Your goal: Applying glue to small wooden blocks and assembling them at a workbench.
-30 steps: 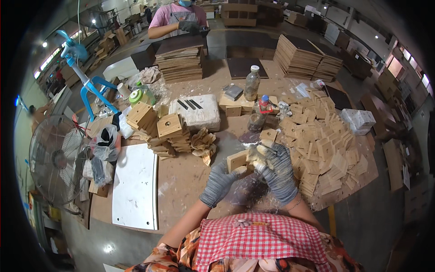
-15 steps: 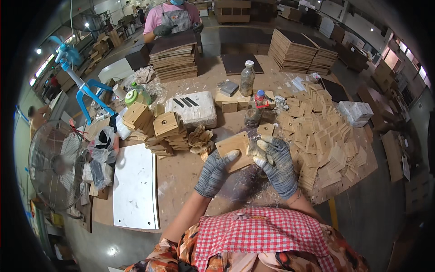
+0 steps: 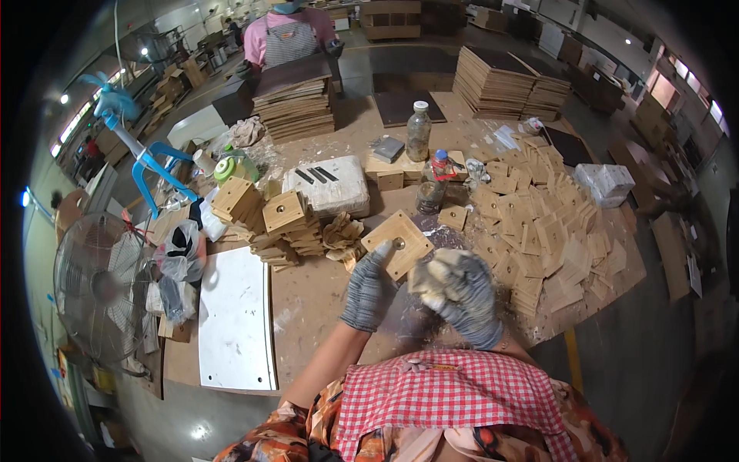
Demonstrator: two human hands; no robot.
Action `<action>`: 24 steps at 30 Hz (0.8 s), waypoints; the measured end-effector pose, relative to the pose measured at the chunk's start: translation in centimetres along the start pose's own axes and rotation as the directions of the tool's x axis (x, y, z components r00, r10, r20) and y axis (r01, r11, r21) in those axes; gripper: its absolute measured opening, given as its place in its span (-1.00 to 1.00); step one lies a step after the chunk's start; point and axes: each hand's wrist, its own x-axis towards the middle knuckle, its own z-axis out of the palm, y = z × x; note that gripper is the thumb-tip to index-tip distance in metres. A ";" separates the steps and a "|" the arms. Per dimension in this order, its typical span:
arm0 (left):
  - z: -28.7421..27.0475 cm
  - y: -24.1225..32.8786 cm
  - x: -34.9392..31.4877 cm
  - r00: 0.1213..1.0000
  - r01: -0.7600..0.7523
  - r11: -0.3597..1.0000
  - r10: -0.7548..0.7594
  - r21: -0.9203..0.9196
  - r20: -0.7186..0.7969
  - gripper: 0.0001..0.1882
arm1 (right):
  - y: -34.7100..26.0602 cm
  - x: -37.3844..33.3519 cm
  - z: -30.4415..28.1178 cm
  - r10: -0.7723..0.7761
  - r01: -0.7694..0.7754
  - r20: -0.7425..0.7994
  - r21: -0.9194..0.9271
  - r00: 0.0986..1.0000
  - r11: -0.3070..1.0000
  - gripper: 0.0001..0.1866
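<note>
My left hand (image 3: 366, 291), in a grey knit glove with pale fingertips, grips a square wooden plate (image 3: 400, 239) by its near left edge. The plate is tilted, showing a round hole in its middle and small holes near the corners. Just right of and below it, my gloved right hand (image 3: 466, 296) is closed around a crumpled, pale yellowish rag (image 3: 426, 283), partly hidden by the fingers. Beyond the plate, another such wooden plate (image 3: 452, 217) lies on the table (image 3: 308, 323). Left of my left hand are stacked wooden plates (image 3: 296, 231) and crumpled brown paper (image 3: 342, 232).
A heap of wooden plates (image 3: 543, 223) covers the table's right. Two bottles (image 3: 418, 132) and a wrapped white block (image 3: 331, 187) stand further back. A white panel (image 3: 235, 319) lies at left, near a fan (image 3: 100, 285). Across the table is a person in an apron (image 3: 291, 42).
The wooden plate has been turned in my left hand, so its central hole now shows. My right hand has shifted slightly down, away from the plate's edge, with the rag.
</note>
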 end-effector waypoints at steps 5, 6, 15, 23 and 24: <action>1.2 -0.4 -0.8 0.999 0.022 1.000 -0.021 -0.008 0.036 -0.66 | 0.6 -1.1 1.4 -0.077 0.085 0.104 -0.072 0.992 0.994 -0.47; 0.9 -0.5 -0.6 0.999 -0.039 0.999 0.039 0.003 0.007 -0.61 | 0.6 -0.8 1.1 -0.080 0.088 0.104 -0.071 0.991 0.994 -0.47; 1.0 -0.1 -1.0 0.999 -0.014 1.000 0.013 0.021 0.043 -0.52 | 3.7 -0.5 -1.3 0.333 -0.329 -0.102 0.049 0.938 0.943 -0.57; 1.4 -0.1 -1.1 0.994 0.059 0.996 -0.052 -0.066 0.099 -0.50 | 1.3 -0.4 -0.1 0.394 -0.337 -0.123 0.329 0.911 0.882 -0.60; 1.6 0.2 -1.2 0.992 0.102 0.989 -0.094 -0.104 0.080 -0.51 | 2.0 -0.6 -0.5 0.465 -0.388 -0.137 0.378 0.874 0.840 -0.59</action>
